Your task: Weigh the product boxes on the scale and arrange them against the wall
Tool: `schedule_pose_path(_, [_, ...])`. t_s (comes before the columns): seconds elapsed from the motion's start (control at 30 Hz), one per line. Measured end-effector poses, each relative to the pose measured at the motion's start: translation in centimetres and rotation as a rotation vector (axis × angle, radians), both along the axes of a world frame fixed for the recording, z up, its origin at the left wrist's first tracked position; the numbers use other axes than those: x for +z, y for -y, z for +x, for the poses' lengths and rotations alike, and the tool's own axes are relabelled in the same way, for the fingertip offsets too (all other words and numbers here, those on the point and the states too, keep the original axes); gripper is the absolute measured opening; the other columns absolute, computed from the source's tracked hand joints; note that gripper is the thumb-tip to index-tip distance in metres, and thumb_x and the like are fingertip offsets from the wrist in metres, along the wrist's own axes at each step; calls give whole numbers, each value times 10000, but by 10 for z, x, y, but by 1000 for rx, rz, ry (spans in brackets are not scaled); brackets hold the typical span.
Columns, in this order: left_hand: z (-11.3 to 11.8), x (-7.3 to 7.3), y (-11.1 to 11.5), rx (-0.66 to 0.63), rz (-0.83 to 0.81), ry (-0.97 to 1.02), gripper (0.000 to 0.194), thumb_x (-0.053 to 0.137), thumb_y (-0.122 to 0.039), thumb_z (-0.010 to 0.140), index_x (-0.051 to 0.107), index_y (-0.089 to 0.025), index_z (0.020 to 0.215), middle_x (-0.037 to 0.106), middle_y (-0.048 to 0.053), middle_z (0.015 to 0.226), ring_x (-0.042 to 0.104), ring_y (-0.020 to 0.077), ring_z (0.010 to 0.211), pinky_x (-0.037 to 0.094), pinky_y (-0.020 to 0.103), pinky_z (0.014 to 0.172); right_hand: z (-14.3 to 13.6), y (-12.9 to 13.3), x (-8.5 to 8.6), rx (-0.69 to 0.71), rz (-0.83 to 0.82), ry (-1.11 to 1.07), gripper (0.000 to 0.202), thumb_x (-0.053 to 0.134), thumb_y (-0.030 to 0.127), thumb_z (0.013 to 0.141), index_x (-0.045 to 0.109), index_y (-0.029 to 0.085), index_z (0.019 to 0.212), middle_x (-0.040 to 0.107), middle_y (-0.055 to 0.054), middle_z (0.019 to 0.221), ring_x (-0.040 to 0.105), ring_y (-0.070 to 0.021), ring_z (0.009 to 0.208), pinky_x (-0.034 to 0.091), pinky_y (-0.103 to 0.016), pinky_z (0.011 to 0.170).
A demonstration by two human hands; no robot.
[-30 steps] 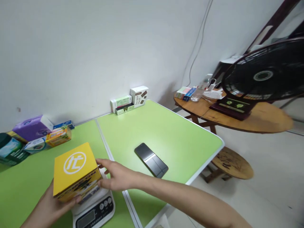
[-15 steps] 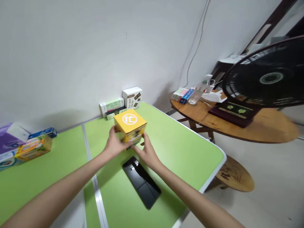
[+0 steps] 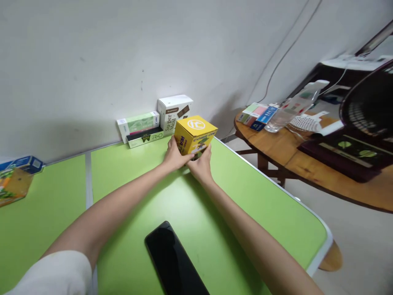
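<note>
A yellow cardboard box (image 3: 195, 135) with a white round logo on its top is held between both hands near the far right of the green table (image 3: 147, 196). My left hand (image 3: 176, 155) grips its left side, and my right hand (image 3: 201, 162) grips the lower right side. The thumbs nearly meet at the box's near bottom edge. Just left of the yellow box stands a white "Super Meal" box (image 3: 173, 112). A green-and-white box (image 3: 139, 122) and a slim open-fronted box (image 3: 144, 137) sit beside that one, against the wall.
A black phone (image 3: 175, 260) lies on the table close to me. Blue (image 3: 29, 164) and orange (image 3: 15, 184) boxes are at the left. On the wooden table (image 3: 276, 143) to the right are a plastic bottle (image 3: 294, 108), small boxes (image 3: 258, 115) and a fan (image 3: 368, 110).
Both hands have carried the yellow box farther away and to the right, beside the white box. The camera view has shifted, and the phone appears lower and closer.
</note>
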State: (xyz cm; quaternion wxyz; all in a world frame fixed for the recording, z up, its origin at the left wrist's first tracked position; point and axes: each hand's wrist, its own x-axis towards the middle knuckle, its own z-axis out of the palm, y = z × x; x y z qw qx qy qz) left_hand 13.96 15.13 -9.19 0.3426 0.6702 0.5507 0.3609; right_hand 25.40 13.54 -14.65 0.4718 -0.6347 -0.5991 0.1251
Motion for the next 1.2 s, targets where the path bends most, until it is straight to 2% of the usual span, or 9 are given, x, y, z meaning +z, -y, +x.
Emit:
schedule_pose_path(0.07, [0,-9,-10,-42,17,-40,837,638,-270,762,154,-75,1416,217,229,1498,235,271,1399,252,376,1137,0,-18,2,-72,10,-27,872,632,399,663,170,149,1359,392,-200,1295,392,-340,1216,360,-545,988])
schedule_pose_path(0.17, [-5,-26,-19,-162,34,-181,615,438,-314,890,219,-102,1424,219,178,1528,171,247,1424,187,412,1162,4,-42,1,-158,42,-47,838,661,428,630,246,151,1303,441,-185,1237,423,-338,1173,371,-540,973])
schedule_pose_path(0.27, [-17,-40,-25,-300,103,-411,556,366,-326,913,290,-94,1412,204,153,1540,97,257,1435,143,440,1167,13,-62,-2,-259,66,-53,862,689,428,590,249,161,1282,409,-187,1265,389,-348,1209,331,-548,1004])
schedule_pose_path(0.33, [-25,-46,-29,-346,134,-530,559,356,-323,914,301,-76,1412,200,155,1540,82,261,1435,138,434,1167,20,-75,-3,-334,59,-70,886,698,410,568,232,160,1279,372,-198,1297,344,-357,1252,287,-549,1035])
schedule_pose_path(0.47, [-28,-48,-44,-381,156,-626,568,339,-325,916,282,-85,1429,230,141,1534,140,253,1428,145,414,1163,24,-94,0,-440,16,-110,967,708,376,522,180,120,1291,341,-238,1316,273,-383,1299,233,-542,1064])
schedule_pose_path(0.7, [-3,-48,-73,-495,227,-692,521,283,-288,927,301,-132,1424,302,108,1513,208,247,1413,141,490,1145,18,-111,1,-547,25,-134,1003,704,411,530,155,96,1307,350,-264,1306,279,-400,1295,233,-540,1061])
schedule_pose_path(0.87, [1,-50,-82,-535,256,-724,515,242,-293,935,325,-123,1415,314,103,1508,201,235,1415,143,457,1151,26,-136,1,-546,14,-144,1004,692,407,541,133,102,1317,339,-267,1308,273,-395,1301,250,-531,1050])
schedule_pose_path(1.03, [1,-48,-82,-514,248,-750,502,246,-297,935,332,-164,1412,275,71,1528,177,221,1422,129,447,1155,34,-165,-3,-422,17,-155,1013,670,385,565,70,130,1340,314,-250,1343,271,-376,1312,217,-538,1061])
schedule_pose_path(1.2, [4,-46,-81,-520,241,-773,510,244,-293,936,307,-160,1425,258,66,1534,170,218,1424,124,449,1155,40,-174,-4,-342,-5,-147,1059,685,356,558,60,82,1367,318,-254,1356,281,-364,1315,225,-521,1075])
